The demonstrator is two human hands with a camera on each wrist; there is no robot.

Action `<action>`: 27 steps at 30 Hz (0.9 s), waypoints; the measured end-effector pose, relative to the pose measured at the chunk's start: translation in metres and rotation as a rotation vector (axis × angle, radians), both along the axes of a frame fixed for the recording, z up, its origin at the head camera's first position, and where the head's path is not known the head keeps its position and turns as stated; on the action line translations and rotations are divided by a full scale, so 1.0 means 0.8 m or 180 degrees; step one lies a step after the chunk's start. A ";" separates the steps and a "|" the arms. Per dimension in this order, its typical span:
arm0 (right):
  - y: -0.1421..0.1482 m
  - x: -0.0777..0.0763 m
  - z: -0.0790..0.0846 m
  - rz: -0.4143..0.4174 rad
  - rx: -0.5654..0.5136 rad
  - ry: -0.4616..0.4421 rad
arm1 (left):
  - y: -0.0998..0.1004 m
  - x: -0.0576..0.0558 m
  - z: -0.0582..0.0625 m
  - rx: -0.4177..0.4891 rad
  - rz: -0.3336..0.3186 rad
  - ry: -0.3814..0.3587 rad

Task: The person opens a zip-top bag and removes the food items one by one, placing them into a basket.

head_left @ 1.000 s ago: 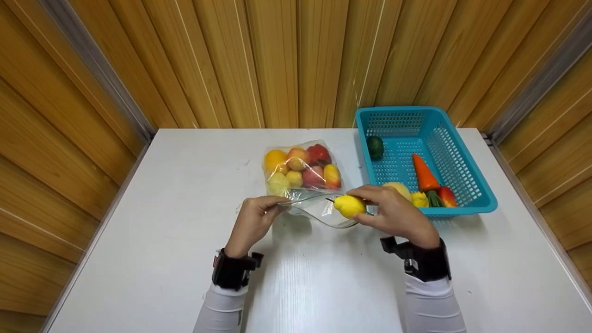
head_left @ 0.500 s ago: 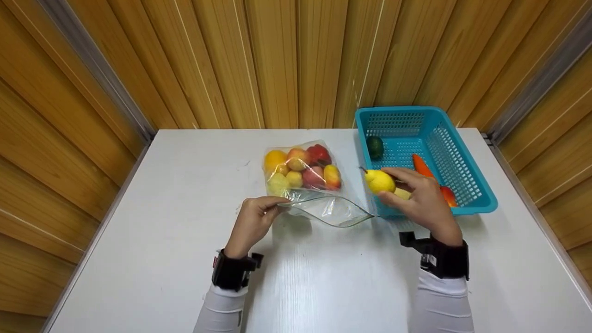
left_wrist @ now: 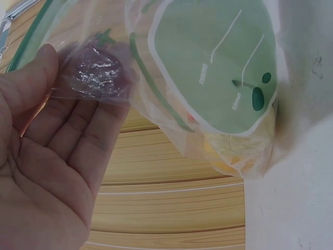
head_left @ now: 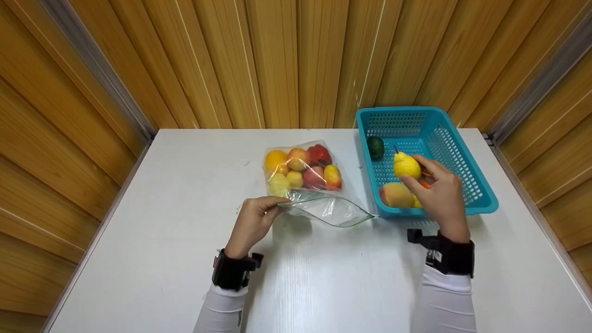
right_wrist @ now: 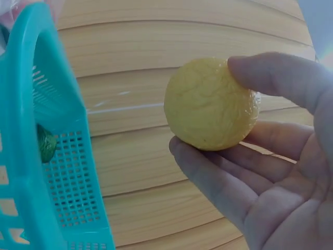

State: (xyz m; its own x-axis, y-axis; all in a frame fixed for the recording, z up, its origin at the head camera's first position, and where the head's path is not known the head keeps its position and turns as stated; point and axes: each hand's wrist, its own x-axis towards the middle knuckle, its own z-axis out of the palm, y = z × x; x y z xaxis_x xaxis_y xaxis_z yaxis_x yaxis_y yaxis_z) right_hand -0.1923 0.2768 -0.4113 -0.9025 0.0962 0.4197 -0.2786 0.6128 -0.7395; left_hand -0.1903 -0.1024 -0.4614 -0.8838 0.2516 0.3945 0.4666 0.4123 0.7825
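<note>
My left hand point(head_left: 253, 224) pinches the left corner of a clear zip bag's point(head_left: 330, 212) gaping mouth between thumb and fingers. Inside the bag lie several fruits point(head_left: 303, 166), orange, yellow and red. In the left wrist view the bag point(left_wrist: 218, 57) has a green printed patch, with a dark purple shape near my fingertips. My right hand point(head_left: 441, 199) grips a yellow pear point(head_left: 407, 166), its stem pointing up, above the blue basket point(head_left: 485, 203). The right wrist view shows the pear point(right_wrist: 208, 104) between thumb and fingers.
In the basket are a dark green vegetable point(head_left: 375, 148) at the left wall and a pale yellow-red fruit point(head_left: 397, 195) near the front. Something orange is partly hidden behind my right hand. A wood-patterned wall point(head_left: 277, 64) stands behind the white table point(head_left: 199, 175).
My right hand has carried the pear from the bag's mouth rightward and away from me, over the basket. The left hand stays on the bag's corner.
</note>
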 end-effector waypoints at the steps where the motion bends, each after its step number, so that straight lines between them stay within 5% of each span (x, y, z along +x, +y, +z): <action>1: 0.001 -0.001 -0.001 -0.0033 0.0006 -0.0017 | 0.000 0.000 0.000 0.0001 -0.0002 0.0003; 21: 0.024 -0.021 -0.029 -0.0400 0.0260 -0.0277 | -0.001 -0.001 -0.002 0.0044 -0.0054 -0.0013; 27: 0.031 -0.030 -0.036 -0.0441 0.0423 -0.0640 | 0.000 -0.001 0.000 0.0035 -0.0045 0.0014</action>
State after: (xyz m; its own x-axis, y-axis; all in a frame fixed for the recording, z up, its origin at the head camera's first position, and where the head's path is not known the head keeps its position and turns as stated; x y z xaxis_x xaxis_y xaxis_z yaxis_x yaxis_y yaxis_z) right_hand -0.2159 0.3015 -0.4401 -0.9511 0.1804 0.2507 -0.0413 0.7301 -0.6821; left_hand -0.1910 -0.1023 -0.4617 -0.8784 0.2598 0.4011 0.4758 0.3970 0.7849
